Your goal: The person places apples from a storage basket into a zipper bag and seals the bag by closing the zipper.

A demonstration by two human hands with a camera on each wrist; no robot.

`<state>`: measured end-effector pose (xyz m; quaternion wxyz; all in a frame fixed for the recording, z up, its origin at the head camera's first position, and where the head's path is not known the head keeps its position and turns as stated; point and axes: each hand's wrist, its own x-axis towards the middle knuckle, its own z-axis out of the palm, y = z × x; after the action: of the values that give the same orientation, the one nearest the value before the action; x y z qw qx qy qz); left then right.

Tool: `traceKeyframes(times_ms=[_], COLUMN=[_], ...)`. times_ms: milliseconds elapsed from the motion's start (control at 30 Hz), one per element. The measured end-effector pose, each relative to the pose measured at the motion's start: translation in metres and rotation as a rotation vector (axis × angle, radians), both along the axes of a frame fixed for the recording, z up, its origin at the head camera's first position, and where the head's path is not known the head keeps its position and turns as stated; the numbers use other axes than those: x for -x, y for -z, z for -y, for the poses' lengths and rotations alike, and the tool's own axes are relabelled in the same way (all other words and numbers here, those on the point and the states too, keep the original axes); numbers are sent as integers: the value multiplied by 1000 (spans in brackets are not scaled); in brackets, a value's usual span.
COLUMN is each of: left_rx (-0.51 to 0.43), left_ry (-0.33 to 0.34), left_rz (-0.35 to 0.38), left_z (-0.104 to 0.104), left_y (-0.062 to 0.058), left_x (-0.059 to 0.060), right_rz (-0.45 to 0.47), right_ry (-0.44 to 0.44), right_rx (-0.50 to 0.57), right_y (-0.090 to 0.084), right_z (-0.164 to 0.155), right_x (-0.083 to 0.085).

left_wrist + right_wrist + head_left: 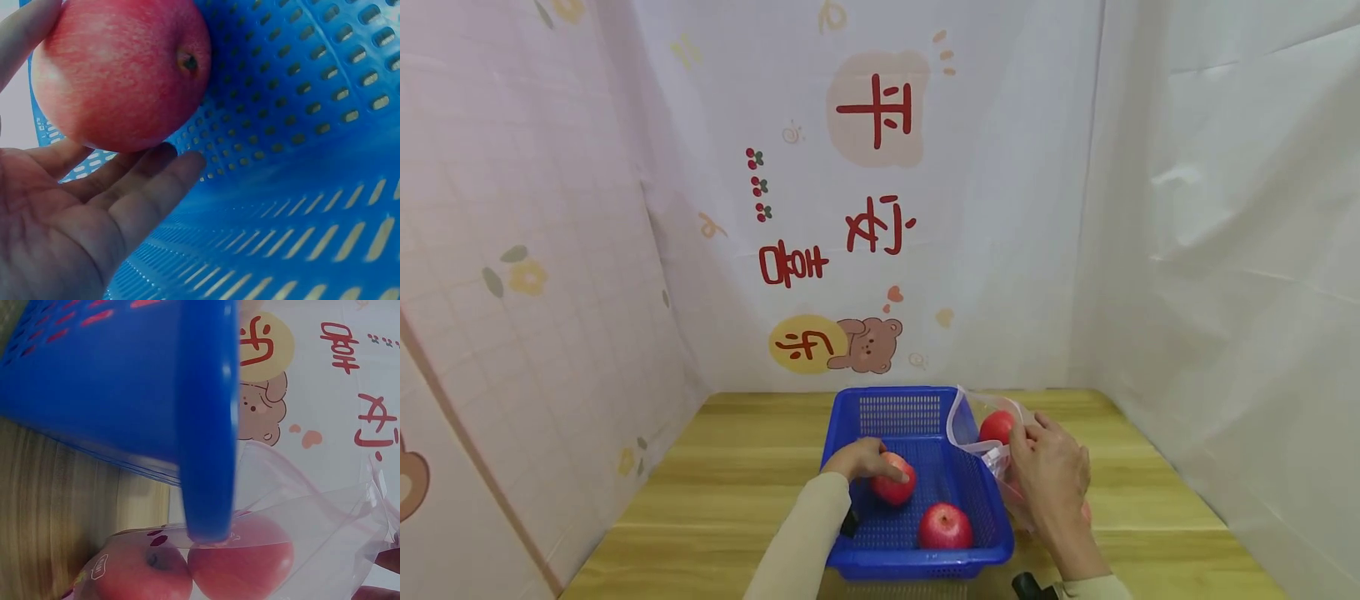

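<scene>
While the left hand (865, 460) sits inside the blue perforated plastic basket (887, 408), its fingers (156, 187) are cupped around a round red apple (894, 481), holding it low against the basket's floor and near wall, so it looks like a controlled set-down kind of hold and not a drop. From the left wrist view the apple rests on the fingertips with the thumb up top, so it's a loose cradle, not a squeeze. A second red apple (945, 526) already lies in the basket, close to the front edge and apart from the held one. Over on the right, the right hand (1051, 475) grips the rim of a clear zip-top plastic bag (981, 429) that sits on the wooden table (737, 492) right beside the basket, touching its side; I'd guess that grip keeps the mouth open. At least two more red apples (240, 562) are still in the bag, pressed together.
</scene>
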<state>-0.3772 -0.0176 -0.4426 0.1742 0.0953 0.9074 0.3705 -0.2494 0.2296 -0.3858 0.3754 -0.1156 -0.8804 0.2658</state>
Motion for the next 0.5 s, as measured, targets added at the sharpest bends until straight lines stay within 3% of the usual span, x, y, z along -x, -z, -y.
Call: traceKeyframes(times_ms=[133, 500], left_rx=[16, 39], left_ry=[-22, 17], left_rz=[3, -47], left_z=[-1, -2], left_y=[0, -2], left_x=[2, 0], right_rz=[-22, -20], right_ry=[-4, -6], right_rx=[-18, 1], right_y=[0, -1], right_z=[-1, 0], right_x=[0, 2])
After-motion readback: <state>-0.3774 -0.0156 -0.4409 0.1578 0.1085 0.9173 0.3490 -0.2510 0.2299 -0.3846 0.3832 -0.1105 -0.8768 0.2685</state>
